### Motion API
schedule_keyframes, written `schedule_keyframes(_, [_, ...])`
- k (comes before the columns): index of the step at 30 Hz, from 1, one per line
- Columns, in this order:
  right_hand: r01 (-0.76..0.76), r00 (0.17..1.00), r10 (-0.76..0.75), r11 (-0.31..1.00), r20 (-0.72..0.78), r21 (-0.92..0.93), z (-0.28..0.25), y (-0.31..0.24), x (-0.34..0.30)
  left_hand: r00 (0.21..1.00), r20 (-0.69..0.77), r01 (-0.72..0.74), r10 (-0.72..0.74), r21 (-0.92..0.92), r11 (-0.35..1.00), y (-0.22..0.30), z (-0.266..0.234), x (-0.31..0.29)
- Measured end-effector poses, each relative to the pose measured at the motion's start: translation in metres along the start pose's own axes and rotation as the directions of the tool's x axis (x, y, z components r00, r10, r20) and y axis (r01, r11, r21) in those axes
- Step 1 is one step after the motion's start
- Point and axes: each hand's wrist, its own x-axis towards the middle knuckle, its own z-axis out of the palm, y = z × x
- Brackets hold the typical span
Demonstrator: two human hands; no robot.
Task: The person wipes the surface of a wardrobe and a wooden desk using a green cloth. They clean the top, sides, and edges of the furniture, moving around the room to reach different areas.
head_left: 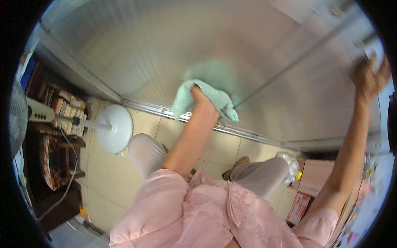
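Observation:
My left hand point(203, 103) is closed on a pale green cloth point(215, 97) and presses it against the frosted sliding door point(144, 49), just above the metal floor track point(248, 133). The cloth's reflection shows as a blurred green patch above it. My right hand point(369, 76) is stretched up to the far right, fingers curled around a pale bar point(375, 51) at the door's edge; that area is blurred. My knees in light trousers point(144, 151) are bent over the tiled floor.
A standing fan with a round white base point(115, 129) stands on the left, its head point(16, 118) at the rim and its cable trailing across the floor. Behind it is a dark shelf with books point(68, 111). A crumpled plastic bag point(290, 164) and a box point(316, 175) sit to the right.

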Motion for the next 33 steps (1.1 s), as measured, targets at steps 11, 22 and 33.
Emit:
schedule_keyframes(11, [-0.351,0.915,0.388,0.629,0.111,0.694,-0.138,-0.053,-0.038,0.774,0.239,-0.595,0.587,0.593,0.543,-0.049,0.112,-0.035])
schedule_keyframes(22, [-0.979,0.206,0.655,0.128,0.727,0.161,-0.362,-0.112,-0.217,0.104,0.929,-0.884,-0.355,-0.077,-0.461,-0.076,0.115,-0.033])
schedule_keyframes(33, [-0.982,0.093,0.664,-0.061,0.742,0.178,-0.378,-0.141,-0.244,-0.186,0.909,-0.737,-0.374,-0.381,-0.558,-0.071,0.237,-0.048])
